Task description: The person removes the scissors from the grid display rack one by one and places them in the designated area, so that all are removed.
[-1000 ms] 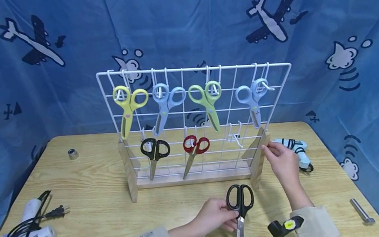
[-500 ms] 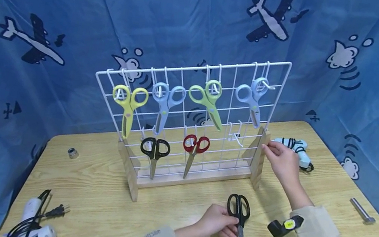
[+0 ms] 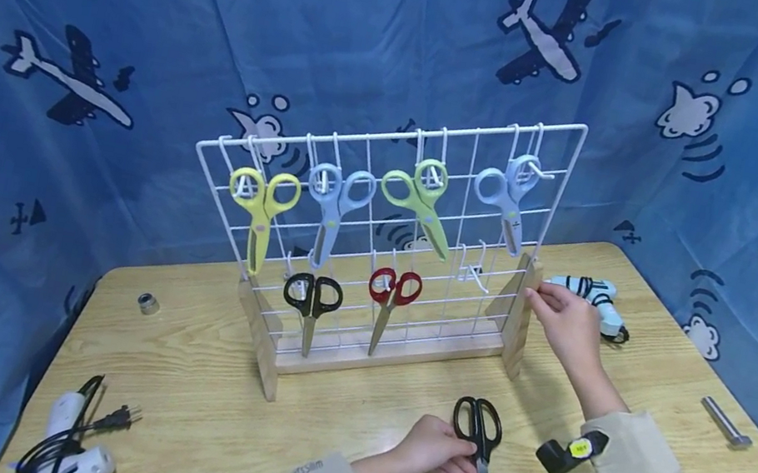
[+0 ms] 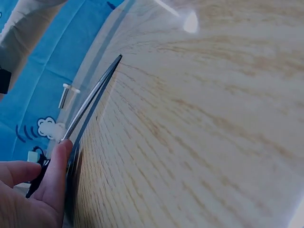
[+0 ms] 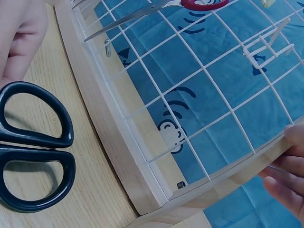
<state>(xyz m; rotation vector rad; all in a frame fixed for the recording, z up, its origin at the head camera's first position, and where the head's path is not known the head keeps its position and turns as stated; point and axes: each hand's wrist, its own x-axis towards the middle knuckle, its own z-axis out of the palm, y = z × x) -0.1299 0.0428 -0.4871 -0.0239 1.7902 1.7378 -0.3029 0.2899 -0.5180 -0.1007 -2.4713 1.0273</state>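
In the head view my left hand [image 3: 438,453] pinches large black-handled scissors [image 3: 485,450] near the pivot, thumb on top. Their loops point toward the rack and the blades toward me, low over the table. My right hand [image 3: 570,329] holds the wooden right post [image 3: 517,333] of a white wire rack between fingers and thumb. Along the rack's top row hang yellow scissors [image 3: 261,220], blue scissors [image 3: 330,215], green scissors [image 3: 428,216] and more blue scissors [image 3: 511,199]. Below hang small black scissors [image 3: 310,311] and red scissors [image 3: 385,305], left of a bare hook [image 3: 475,275].
A light-blue tool [image 3: 603,303] wrapped in black cord lies behind my right hand. A metal bolt [image 3: 725,423] is at the right edge, a small metal cylinder [image 3: 147,304] at the left. White corded device [image 3: 89,466] with a plug sits front left. A blue curtain [image 3: 384,34] surrounds the table.
My left hand has drawn the large scissors toward me, away from the rack, the blade tips passing out of the head view. The right hand stays at the post.
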